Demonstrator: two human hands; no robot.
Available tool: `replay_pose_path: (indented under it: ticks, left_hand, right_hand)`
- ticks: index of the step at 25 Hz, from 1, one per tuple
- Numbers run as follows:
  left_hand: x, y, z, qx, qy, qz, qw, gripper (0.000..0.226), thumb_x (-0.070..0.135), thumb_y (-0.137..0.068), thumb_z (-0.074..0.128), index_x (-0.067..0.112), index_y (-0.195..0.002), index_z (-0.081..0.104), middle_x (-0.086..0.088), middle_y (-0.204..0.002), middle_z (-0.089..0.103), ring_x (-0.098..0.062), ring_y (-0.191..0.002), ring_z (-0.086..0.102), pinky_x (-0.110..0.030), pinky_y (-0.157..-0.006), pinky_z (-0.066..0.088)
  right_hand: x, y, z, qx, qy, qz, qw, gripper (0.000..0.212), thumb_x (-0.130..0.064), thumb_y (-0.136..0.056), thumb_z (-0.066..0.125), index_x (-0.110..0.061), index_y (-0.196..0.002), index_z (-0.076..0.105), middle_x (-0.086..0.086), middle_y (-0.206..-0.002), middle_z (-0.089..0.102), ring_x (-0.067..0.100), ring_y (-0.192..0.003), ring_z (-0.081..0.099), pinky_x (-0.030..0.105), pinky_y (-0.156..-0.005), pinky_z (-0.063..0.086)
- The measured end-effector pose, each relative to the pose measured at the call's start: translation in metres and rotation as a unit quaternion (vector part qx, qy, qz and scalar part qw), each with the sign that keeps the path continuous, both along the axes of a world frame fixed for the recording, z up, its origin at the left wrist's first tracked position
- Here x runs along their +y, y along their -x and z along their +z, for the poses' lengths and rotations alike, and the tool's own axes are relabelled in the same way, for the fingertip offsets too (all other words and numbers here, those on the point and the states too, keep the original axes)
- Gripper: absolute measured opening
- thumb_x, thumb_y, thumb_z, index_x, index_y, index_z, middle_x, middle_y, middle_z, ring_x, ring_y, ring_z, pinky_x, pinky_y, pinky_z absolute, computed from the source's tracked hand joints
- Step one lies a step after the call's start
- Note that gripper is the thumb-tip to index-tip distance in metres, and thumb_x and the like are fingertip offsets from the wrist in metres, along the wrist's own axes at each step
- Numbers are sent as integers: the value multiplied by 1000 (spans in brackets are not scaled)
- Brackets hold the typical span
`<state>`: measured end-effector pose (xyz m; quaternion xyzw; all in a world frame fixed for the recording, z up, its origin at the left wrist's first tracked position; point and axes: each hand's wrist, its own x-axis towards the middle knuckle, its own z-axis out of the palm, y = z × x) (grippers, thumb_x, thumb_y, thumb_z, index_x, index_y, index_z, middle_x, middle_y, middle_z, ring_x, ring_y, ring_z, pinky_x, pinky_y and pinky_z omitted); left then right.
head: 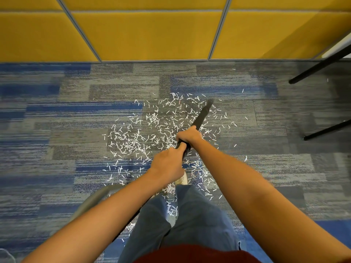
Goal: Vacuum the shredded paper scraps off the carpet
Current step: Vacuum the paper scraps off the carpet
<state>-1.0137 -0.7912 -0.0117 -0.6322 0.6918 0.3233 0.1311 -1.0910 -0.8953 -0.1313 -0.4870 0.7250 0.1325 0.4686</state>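
Both your hands grip the black vacuum wand (202, 115), fingers curled closed round it. Right hand (189, 135) ahead, left hand (167, 164) just behind. The wand slants forward and right, tip low among the shredded paper scraps (144, 133). Scraps lie scattered over the grey-blue carpet (57, 120), reaching back to your shoe (182, 179) and legs.

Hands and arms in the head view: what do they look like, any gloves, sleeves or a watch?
Both the left hand and right hand are bare: no gloves, no watch or rings visible. The left forearm and right forearm are uncovered, no sleeve in frame. Lower down show a dark red shirt, blue jeans and a light-coloured shoe.
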Motion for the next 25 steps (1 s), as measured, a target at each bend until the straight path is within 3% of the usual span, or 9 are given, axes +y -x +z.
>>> replay_pose_path:
  ticks: [3,5,7,10,16,18,20,22,25]
  left_hand:
    - [2,-2,2,-1,-1,5,1000,53,6,-85,56,17,-131,32,-5,-81,47,-26,-71,52,-34,-60,45]
    - [2,3,2,10,-2,3,1000,52,9,-85,59,16,-130,33,-6,-84,49,-26,-72,52,-35,-62,45]
    - [3,9,1,11,-1,-4,1000,52,11,-86,60,15,-130,33,-9,-91,54,-27,-76,53,-35,-63,43]
    - [4,11,3,17,3,7,1000,51,11,-86,58,15,-130,33,-6,-86,51,-28,-77,52,-34,-63,40]
    - [-8,19,9,23,25,-9,999,49,8,-86,56,15,-129,33,-6,-83,44,-27,-73,48,-35,-61,41]
    - [-15,26,6,22,15,-14,1000,47,9,-86,56,15,-127,34,-6,-84,46,-27,-73,49,-35,-61,42]
    - [-19,31,2,17,7,-22,1000,48,11,-86,58,15,-127,35,-7,-86,47,-27,-75,51,-34,-62,43]
    - [-17,34,-2,11,5,-28,1000,47,13,-87,59,15,-127,35,-7,-90,50,-28,-81,55,-34,-63,42]
    - [-14,30,-5,11,3,-22,1000,46,9,-86,57,14,-126,34,-8,-90,51,-28,-81,54,-34,-65,43]
  right_hand:
    - [1,-3,3,-8,-8,-15,1000,88,-27,-83,61,0,-147,7,22,-133,45,27,-101,53,28,-60,46]
    - [0,1,4,0,-7,-25,1000,84,-26,-83,62,0,-146,12,19,-129,49,27,-103,55,29,-64,49]
    - [1,5,4,12,1,-27,1000,76,-25,-81,61,0,-142,22,16,-123,54,27,-107,56,29,-66,47]
    - [2,7,3,28,21,-18,999,65,-24,-77,61,0,-133,40,13,-116,59,25,-94,57,25,-55,42]
    - [-16,24,5,37,35,-41,998,79,-25,-81,62,2,-143,20,19,-130,47,28,-113,50,24,-55,37]
    - [-20,31,7,36,31,-34,998,75,-28,-76,63,2,-139,34,14,-123,53,28,-104,56,24,-53,39]
    - [-19,37,5,21,10,-35,999,68,-25,-72,65,2,-131,44,10,-97,61,24,-78,61,24,-49,43]
    - [-16,41,1,12,-4,-47,999,64,-22,-71,66,3,-126,48,8,-84,61,21,-64,60,27,-54,51]
    - [-13,37,-2,18,8,-24,1000,70,-28,-70,69,3,-130,47,10,-109,63,23,-87,66,33,-80,56]
